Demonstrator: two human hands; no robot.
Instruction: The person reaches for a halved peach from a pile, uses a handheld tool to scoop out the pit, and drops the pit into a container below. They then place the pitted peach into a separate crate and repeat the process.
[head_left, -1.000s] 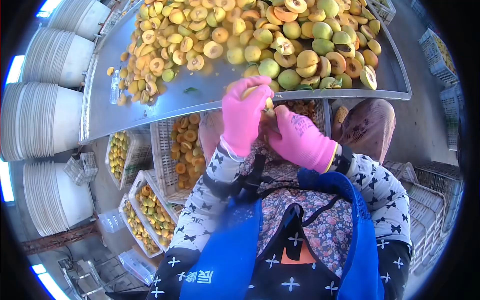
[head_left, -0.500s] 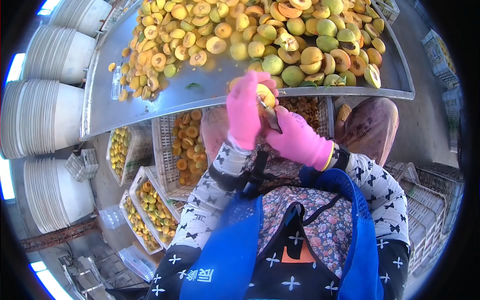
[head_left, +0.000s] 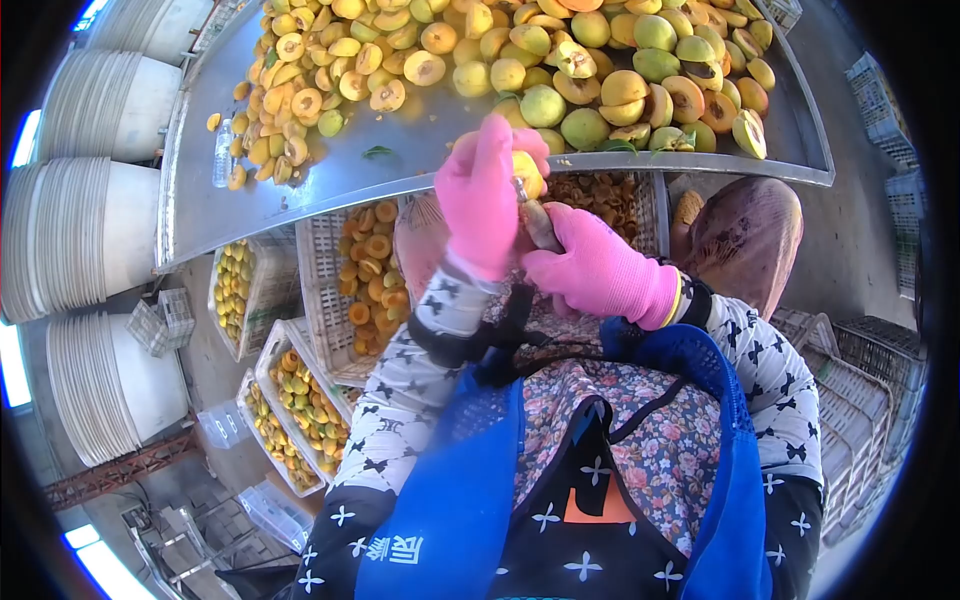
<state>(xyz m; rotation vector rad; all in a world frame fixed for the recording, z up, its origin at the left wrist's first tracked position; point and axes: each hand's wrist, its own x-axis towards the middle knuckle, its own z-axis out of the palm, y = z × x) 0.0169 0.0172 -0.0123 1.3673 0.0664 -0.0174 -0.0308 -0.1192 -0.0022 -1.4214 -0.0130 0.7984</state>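
Note:
My left hand (head_left: 484, 195), in a pink glove, is wrapped round a yellow peach half (head_left: 527, 172) just off the near edge of the metal table. My right hand (head_left: 605, 265), gloved the same, grips a short metal-tipped pitting tool (head_left: 540, 225) by its thick handle. The tool's tip meets the fruit; how deep it goes is hidden by the left fingers. Below both hands, at my knees, stands a crate (head_left: 318, 290) with peach halves (head_left: 372, 275) on its left side and darker cut scraps (head_left: 598, 203) at the right.
A rimmed metal table (head_left: 400, 165) bears heaped peaches and halves (head_left: 560, 60), with a clear plastic bottle (head_left: 222, 155) at left. Crates of fruit (head_left: 300, 400) stand on the floor at left. Stacked white tubs (head_left: 85, 230) line the far left; more crates (head_left: 850, 420) stand at right.
Both hands, with the peach half and the tool, have shifted slightly left in view. The left hand has turned a little around the fruit. The table sits slightly higher in view.

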